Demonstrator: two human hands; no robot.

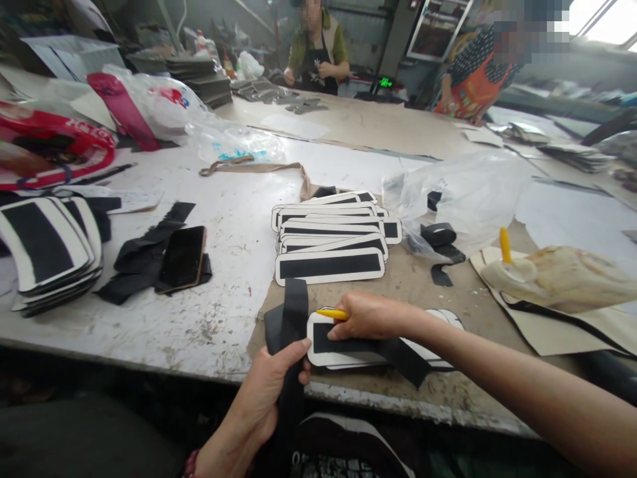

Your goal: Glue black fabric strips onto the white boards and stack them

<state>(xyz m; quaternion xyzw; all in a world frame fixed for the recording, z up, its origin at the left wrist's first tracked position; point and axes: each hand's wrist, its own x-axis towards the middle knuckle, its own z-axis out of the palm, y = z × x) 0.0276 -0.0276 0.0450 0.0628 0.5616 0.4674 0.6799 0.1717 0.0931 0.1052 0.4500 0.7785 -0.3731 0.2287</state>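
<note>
My left hand (266, 385) is closed around a long black strip (295, 309) that hangs down over the table's front edge. Its thumb tip reaches the rounded left end of a white-bordered panel (312, 342). My right hand (371, 317) grips a slim yellow tool (332, 314), which points left; its working end is too small to make out. Those fingers rest over the panel's dark middle, where a second black strip (411, 362) slants off toward the lower right. More white panels lie beneath, partly hidden by my right forearm.
Overlapping white-bordered panels (328, 265) lie just beyond my hands. Larger panels (47, 245) are stacked left, near a phone (182, 257) on black strips. To the right are a clear plastic bag (462, 199) and a plastic-wrapped bundle (577, 275). Two people stand across the table.
</note>
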